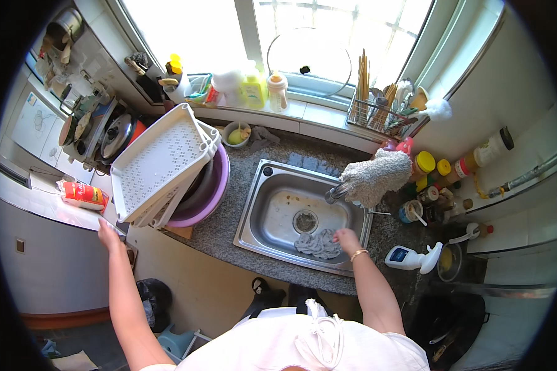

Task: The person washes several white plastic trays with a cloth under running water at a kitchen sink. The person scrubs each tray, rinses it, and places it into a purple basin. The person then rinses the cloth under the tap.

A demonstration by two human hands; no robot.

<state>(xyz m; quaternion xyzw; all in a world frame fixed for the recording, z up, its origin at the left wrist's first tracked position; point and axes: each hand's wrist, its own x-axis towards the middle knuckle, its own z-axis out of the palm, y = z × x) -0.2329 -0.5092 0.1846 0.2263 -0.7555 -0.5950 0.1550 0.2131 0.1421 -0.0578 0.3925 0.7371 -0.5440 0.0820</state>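
Observation:
My right hand [346, 241] is over the near right part of the stainless steel sink [269, 199], with a bracelet at the wrist. Its curled fingers are at the right edge of a crumpled grey cloth [316, 244], which lies on the sink floor beside the drain [305, 221]. Whether they grip the cloth cannot be made out. Far to the left, my left hand [109, 235] reaches to the edge of a white surface [42, 204], below a red and white packet [84, 195]. Its fingertips are too small to read.
Stacked white perforated trays [162, 162] lean over a purple basin [218, 185] left of the sink. A grey fluffy cloth [376, 178] covers part of the faucet [335, 192]. A spray bottle [411, 259] and several jars [424, 161] stand right. Bottles [255, 90] line the windowsill.

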